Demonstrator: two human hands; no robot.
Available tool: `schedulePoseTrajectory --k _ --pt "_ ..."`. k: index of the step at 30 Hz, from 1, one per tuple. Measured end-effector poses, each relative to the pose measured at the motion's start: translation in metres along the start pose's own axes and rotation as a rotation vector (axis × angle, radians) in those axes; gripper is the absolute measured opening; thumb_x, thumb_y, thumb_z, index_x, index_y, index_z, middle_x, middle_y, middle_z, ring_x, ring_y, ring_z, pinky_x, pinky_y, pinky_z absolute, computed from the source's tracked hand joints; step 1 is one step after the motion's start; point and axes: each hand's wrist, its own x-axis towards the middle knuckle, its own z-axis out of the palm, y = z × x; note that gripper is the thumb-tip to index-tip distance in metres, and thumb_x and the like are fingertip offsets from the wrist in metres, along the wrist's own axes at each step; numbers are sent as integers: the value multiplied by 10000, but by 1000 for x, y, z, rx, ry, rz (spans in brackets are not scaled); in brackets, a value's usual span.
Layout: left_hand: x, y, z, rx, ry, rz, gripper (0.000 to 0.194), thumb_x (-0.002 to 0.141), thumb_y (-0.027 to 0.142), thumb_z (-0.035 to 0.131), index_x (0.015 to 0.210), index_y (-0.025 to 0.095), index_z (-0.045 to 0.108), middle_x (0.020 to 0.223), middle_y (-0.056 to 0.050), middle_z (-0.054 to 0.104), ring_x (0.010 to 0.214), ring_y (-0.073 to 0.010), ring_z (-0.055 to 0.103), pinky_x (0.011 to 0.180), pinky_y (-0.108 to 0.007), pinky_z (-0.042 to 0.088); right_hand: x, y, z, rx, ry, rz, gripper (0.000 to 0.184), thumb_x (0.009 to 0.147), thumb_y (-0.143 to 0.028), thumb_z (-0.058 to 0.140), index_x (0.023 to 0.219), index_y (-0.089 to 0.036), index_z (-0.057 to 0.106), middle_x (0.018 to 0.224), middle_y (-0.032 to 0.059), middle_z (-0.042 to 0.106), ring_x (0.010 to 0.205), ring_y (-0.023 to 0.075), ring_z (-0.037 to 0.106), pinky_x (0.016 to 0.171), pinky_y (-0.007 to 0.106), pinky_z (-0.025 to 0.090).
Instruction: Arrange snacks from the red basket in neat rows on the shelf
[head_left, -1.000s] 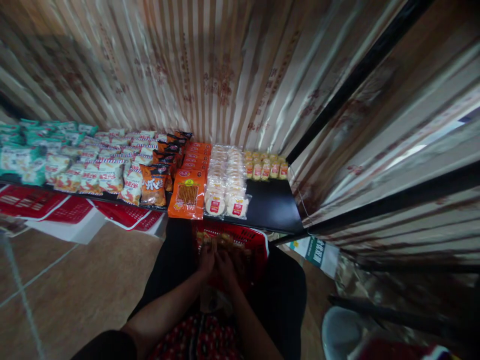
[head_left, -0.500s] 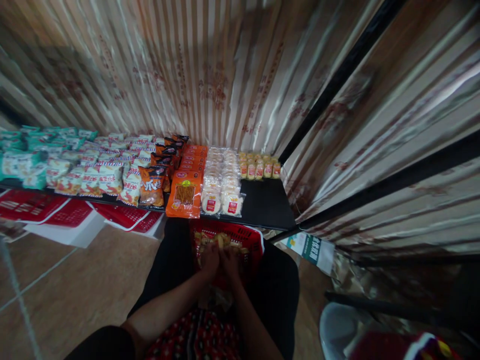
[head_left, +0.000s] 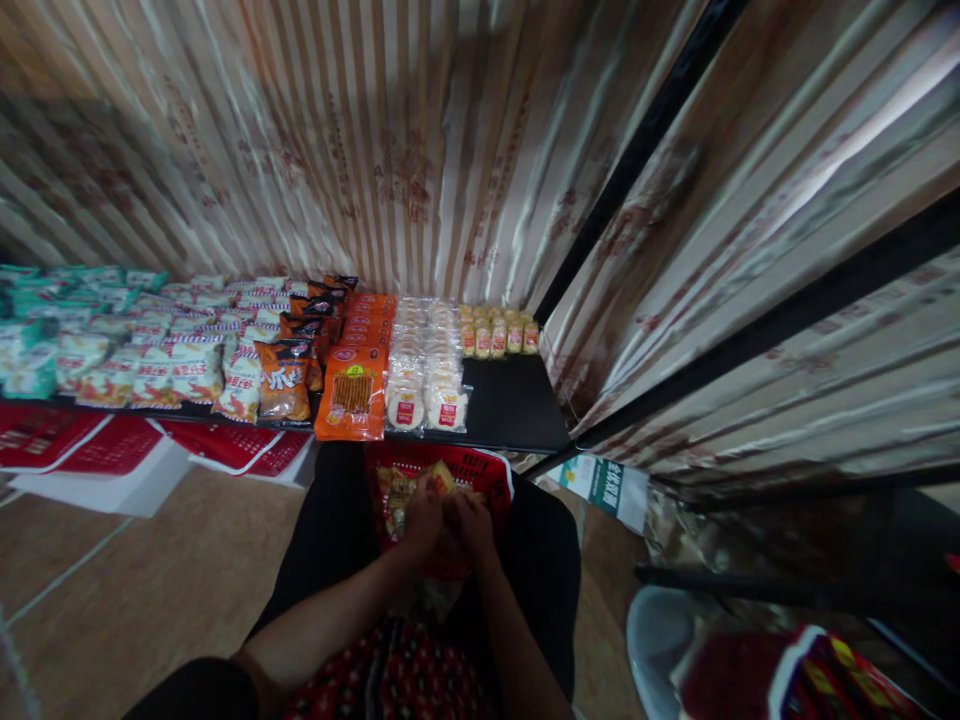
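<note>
A red plastic basket (head_left: 491, 466) rests between my thighs with several small yellow snack packets (head_left: 392, 487) inside. My left hand (head_left: 424, 518) is closed at the basket's middle, gripping a yellow snack packet (head_left: 442, 477) whose top end sticks up past the fingers. Close beside it, my right hand (head_left: 471, 525) is curled with its fingertips near the lower part of that packet. What the right fingers hold, if anything, is hidden. Both hands are over the basket, just in front of the black shelf (head_left: 510, 400).
On the shelf stand similar yellow packets (head_left: 498, 338), white round crackers (head_left: 448, 405), orange stick-snack bags (head_left: 351, 395), orange-black bags (head_left: 285, 380), white bags (head_left: 196, 370) and green bags (head_left: 30, 355). Red baskets (head_left: 247, 445) sit below at left. A black frame bar (head_left: 750, 330) slopes along the right.
The yellow packet between my hands now shows more of its face and tilts differently. My right hand has shifted slightly away from the left. The whole view has turned a little rightward.
</note>
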Motion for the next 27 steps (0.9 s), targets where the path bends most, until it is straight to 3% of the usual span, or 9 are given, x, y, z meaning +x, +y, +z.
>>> schedulePoseTrajectory --k 3,7,11,17,21,27 --pt "-2 7 0 52 -23 29 371 848 133 330 1122 192 573 1124 -81 634 1047 -165 571 950 -274 411 2 -4 -12 51 -5 55 217 693 -394 558 710 -220 687 885 57 704 905 229 617 846 329 468" --pt "-5 15 -1 117 -11 66 354 815 119 381 1106 176 572 1116 -86 619 1036 -169 559 955 -282 405 4 -15 -28 141 -8 171 359 752 -477 490 787 -187 698 843 45 699 825 208 624 760 301 484" --pt "-7 17 2 84 0 148 460 752 82 435 1194 162 532 1265 -95 540 1208 -178 462 1060 -294 318 7 -34 -53 230 -157 226 366 720 -496 551 813 -174 697 777 10 678 741 171 597 669 254 463" --pt "-8 16 9 55 -113 331 477 753 83 416 1197 187 556 1359 -68 487 1303 -177 382 1121 -325 253 20 -67 -84 172 -273 236 355 689 -515 585 693 -169 661 551 -27 561 499 102 459 481 221 356" --pt "-8 22 9 42 -136 360 385 784 151 432 1144 174 567 1255 -90 565 1209 -191 477 1072 -338 319 32 -77 -90 78 -273 233 394 696 -552 586 592 -172 605 485 -49 493 473 90 425 477 216 334" --pt "-11 39 6 -7 -114 299 192 802 272 480 951 186 565 968 -66 655 911 -189 603 854 -320 445 47 -70 -91 48 -255 172 477 760 -621 481 642 -173 597 560 -38 547 523 99 477 535 222 367"
